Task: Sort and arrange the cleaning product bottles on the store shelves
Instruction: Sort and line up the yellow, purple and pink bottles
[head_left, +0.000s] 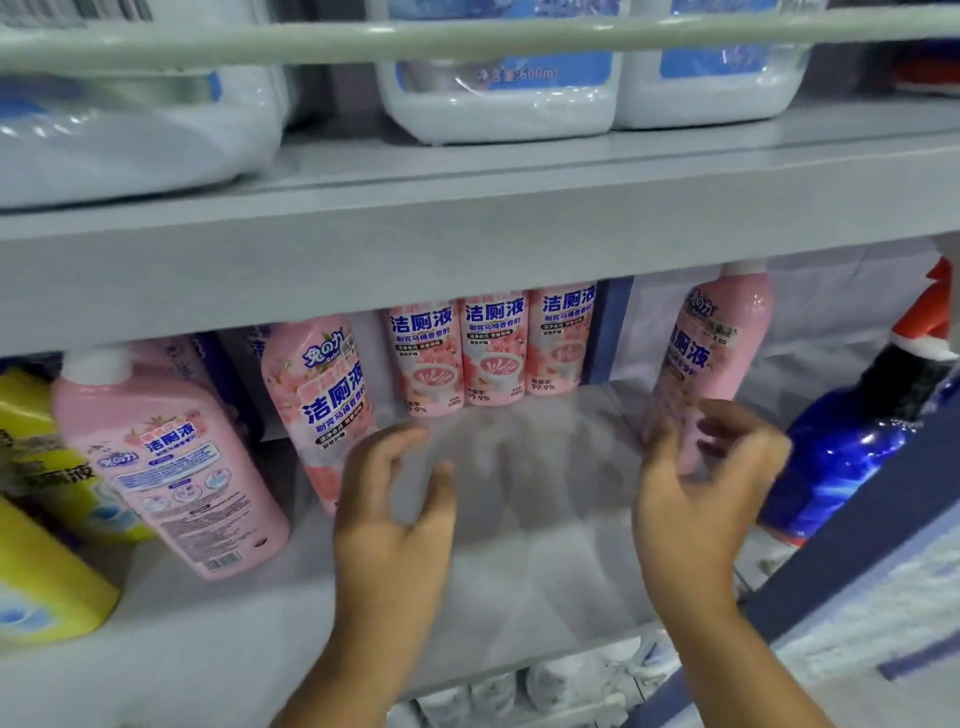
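**Closing in on the loose pink bottles**

While three pink bottles (491, 353) are already standing in a tidy row at the back of the middle shelf (519, 545), we are reaching both hands into the open gap in front of them. Our left hand (395, 499) is hovering with fingers loosely spread and holding nothing, just beside a pink bottle (324, 405) that is leaning to the left. Our right hand (696, 488) is blurred; its fingers are curving near the base of another tilted pink bottle (709, 364), and we cannot tell whether they are gripping it or only brushing it.

We are judging this to be the gathering step: the stray pink bottles are being brought in to join the back row. Further left, one more pink bottle (166, 457) is lying slanted with its back label outward, touching the yellow bottles (47, 467). A blue bottle with a red top (857, 441) is standing at the far right.

Next, we are needing a firm hold round each leaning bottle, setting it upright, label forward, and sliding it back without knocking the row.
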